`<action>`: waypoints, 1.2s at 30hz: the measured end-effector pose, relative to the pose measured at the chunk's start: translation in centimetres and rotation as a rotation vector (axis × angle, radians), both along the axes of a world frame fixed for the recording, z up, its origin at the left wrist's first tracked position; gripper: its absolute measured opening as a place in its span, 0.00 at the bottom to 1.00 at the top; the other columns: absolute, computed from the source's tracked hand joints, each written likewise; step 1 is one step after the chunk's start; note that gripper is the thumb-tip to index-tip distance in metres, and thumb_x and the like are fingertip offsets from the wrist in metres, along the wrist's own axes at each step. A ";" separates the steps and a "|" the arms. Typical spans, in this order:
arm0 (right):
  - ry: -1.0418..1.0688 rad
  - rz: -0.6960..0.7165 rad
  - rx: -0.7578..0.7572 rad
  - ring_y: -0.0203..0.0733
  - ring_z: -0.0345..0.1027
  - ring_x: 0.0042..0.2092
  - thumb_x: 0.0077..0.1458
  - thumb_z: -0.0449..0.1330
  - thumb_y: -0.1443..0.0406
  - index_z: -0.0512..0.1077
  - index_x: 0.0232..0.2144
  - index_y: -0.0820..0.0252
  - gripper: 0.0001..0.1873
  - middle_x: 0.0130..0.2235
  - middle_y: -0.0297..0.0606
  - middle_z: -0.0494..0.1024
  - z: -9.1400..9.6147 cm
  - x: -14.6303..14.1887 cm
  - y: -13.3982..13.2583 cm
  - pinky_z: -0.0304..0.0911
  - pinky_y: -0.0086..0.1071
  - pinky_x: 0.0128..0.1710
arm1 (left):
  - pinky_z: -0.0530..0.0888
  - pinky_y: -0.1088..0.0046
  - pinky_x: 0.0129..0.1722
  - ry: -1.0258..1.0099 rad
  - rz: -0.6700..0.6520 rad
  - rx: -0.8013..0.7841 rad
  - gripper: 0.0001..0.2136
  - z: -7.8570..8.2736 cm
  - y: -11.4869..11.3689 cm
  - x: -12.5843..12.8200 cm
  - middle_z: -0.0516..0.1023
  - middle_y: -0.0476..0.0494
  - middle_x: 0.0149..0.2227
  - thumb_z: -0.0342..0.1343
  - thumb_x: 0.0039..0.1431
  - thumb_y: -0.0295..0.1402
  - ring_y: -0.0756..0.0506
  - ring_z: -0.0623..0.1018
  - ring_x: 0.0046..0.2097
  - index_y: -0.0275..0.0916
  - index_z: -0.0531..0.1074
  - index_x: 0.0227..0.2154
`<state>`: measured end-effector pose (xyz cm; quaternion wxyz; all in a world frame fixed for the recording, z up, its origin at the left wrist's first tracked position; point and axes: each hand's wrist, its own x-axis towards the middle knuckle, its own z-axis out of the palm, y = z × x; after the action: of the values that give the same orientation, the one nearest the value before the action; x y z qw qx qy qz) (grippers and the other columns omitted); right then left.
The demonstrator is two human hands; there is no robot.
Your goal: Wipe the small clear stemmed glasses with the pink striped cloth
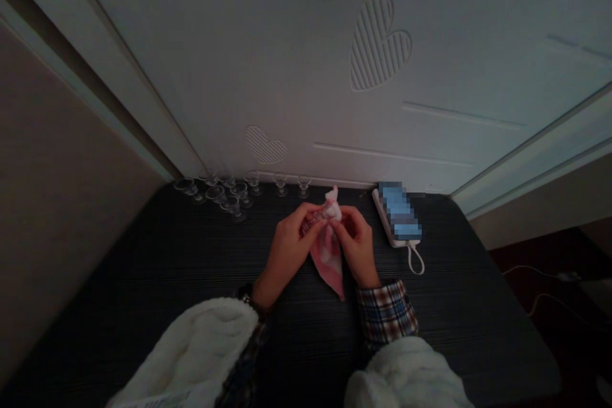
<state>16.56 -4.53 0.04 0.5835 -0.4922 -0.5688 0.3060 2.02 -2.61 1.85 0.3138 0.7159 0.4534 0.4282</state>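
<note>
Two bare hands work a pink-and-white cloth at the center of the frame, above a dark wood-grain table point(162, 274). The left hand point(290, 234) and the right hand point(357, 242) both pinch the cloth point(329, 261), thumbs nearly meeting; its twisted tip rises above the fingers and a loose corner hangs toward the lower center. A clear, shiny shape shows at the left hand's fingers, too dim to name with certainty.

Small footed clear glasses point(232, 206) cluster at center left along the table's rear edge, two of them standing apart toward the middle. Right of center, a smartphone point(400, 210) lies on a white block point(384, 218), near the right hand, a white cable point(417, 261) looping below it.

The widest open stretch of tabletop lies at lower left; a narrower strip runs from the phone to the right edge, which slants down to a rounded corner at lower right. Behind, a white panel point(287, 64) with heart reliefs closes off the rear.
</note>
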 end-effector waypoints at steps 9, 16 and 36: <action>-0.021 -0.064 0.020 0.34 0.65 0.30 0.54 0.59 0.60 0.69 0.31 0.58 0.07 0.29 0.30 0.72 0.3 -0.2 0.0 0.60 0.27 0.31 | 0.69 0.74 0.34 0.021 -0.012 0.049 0.12 0.0 0.0 0.1 0.77 0.48 0.35 0.55 0.57 0.35 0.48 0.75 0.34 0.42 0.72 0.45; -0.029 -0.108 0.019 0.32 0.61 0.27 0.53 0.59 0.60 0.68 0.29 0.58 0.08 0.26 0.28 0.68 0.1 0.0 0.0 0.56 0.26 0.28 | 0.70 0.71 0.40 0.009 -0.007 0.078 0.13 -0.2 0.0 0.4 0.76 0.47 0.39 0.56 0.55 0.30 0.46 0.75 0.40 0.42 0.70 0.45; -0.038 -0.150 0.010 0.32 0.58 0.26 0.53 0.60 0.57 0.67 0.28 0.58 0.11 0.25 0.27 0.66 0.2 -0.1 -0.1 0.55 0.26 0.28 | 0.69 0.73 0.36 0.052 0.026 0.138 0.08 -0.1 0.1 0.1 0.74 0.47 0.37 0.56 0.55 0.30 0.47 0.73 0.37 0.40 0.71 0.39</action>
<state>16.45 -4.64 0.29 0.5964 -0.5364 -0.5427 0.2494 2.10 -2.50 1.74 0.2461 0.7410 0.4400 0.4436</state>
